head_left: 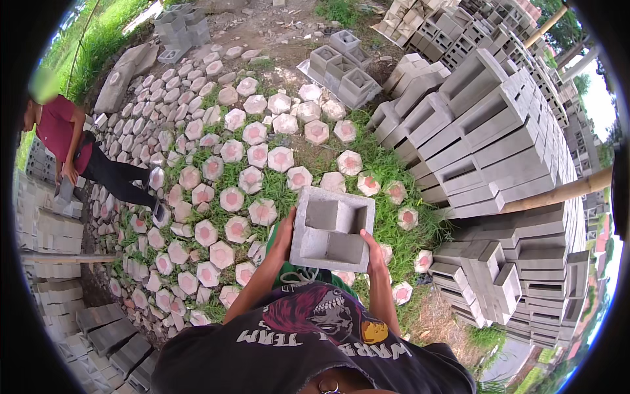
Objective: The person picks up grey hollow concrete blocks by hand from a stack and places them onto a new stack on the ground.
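A grey hollow concrete block (336, 230) is held in front of my body, its open cells facing up. My left hand (285, 231) presses against the block's left side, with most of its fingers hidden behind the edge. On the opposite side, my right hand (375, 253) grips the block, the thumb at its right edge. Both arms reach forward from my dark printed shirt (315, 335). The block is clear of the ground and roughly level.
Tall stacks of concrete blocks (485, 125) rise to the right, with a wooden pole (558, 190) among them. Smaller block piles stand ahead (341, 69) and to the left (56, 243). Hexagonal pavers (238, 228) with grass between them cover the ground. A person (72, 141) stoops at the left.
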`<action>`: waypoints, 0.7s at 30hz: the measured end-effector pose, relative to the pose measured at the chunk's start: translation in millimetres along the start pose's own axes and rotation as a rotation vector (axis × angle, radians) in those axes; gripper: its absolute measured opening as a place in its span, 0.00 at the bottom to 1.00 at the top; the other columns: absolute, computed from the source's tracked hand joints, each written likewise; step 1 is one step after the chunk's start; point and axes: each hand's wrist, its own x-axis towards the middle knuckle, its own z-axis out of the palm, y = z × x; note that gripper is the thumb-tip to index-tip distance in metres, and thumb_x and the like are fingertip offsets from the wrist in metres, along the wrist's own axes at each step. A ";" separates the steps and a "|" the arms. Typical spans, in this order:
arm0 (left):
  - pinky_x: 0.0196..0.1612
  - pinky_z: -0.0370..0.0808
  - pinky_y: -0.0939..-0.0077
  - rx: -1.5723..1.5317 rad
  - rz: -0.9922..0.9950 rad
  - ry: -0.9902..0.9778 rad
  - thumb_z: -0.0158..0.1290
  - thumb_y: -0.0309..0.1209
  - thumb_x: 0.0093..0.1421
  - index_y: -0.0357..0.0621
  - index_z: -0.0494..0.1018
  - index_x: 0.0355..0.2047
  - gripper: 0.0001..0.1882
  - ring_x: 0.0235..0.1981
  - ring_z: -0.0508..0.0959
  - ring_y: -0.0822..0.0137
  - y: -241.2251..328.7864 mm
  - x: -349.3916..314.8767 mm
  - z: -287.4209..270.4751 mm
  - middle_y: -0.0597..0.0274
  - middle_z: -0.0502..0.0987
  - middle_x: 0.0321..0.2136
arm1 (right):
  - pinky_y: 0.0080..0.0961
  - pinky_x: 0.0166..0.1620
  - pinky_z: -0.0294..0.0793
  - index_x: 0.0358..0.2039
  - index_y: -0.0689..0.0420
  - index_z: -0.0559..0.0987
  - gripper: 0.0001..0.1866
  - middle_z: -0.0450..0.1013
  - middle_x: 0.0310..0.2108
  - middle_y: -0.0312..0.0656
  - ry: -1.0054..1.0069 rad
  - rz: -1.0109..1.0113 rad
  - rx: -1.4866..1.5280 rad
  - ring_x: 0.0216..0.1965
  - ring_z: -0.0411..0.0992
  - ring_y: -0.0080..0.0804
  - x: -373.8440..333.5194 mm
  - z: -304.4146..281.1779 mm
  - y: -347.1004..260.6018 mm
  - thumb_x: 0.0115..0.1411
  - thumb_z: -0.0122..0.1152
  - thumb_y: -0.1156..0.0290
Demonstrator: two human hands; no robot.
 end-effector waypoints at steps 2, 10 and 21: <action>0.42 0.71 0.67 -0.048 0.012 0.006 0.40 0.61 0.61 0.33 0.71 0.49 0.38 0.38 0.74 0.64 19.5 33.6 11.6 0.53 0.75 0.40 | 0.34 0.53 0.69 0.51 0.67 0.70 0.36 0.72 0.47 0.53 -0.044 0.039 0.007 0.47 0.72 0.42 39.9 2.7 -21.5 0.54 0.59 0.47; 0.46 0.69 0.69 0.035 -0.071 -0.039 0.43 0.60 0.59 0.30 0.67 0.52 0.40 0.43 0.73 0.62 134.6 190.8 52.2 0.50 0.73 0.45 | 0.36 0.53 0.69 0.53 0.68 0.69 0.35 0.71 0.49 0.54 -0.043 0.015 0.038 0.48 0.72 0.44 172.0 51.6 -135.7 0.57 0.57 0.48; 0.49 0.68 0.69 0.020 -0.043 -0.029 0.41 0.60 0.61 0.31 0.65 0.54 0.40 0.46 0.72 0.62 243.5 344.1 107.9 0.51 0.71 0.48 | 0.34 0.51 0.71 0.49 0.66 0.72 0.32 0.73 0.45 0.51 -0.041 0.029 0.012 0.44 0.73 0.41 296.0 96.7 -285.2 0.56 0.58 0.49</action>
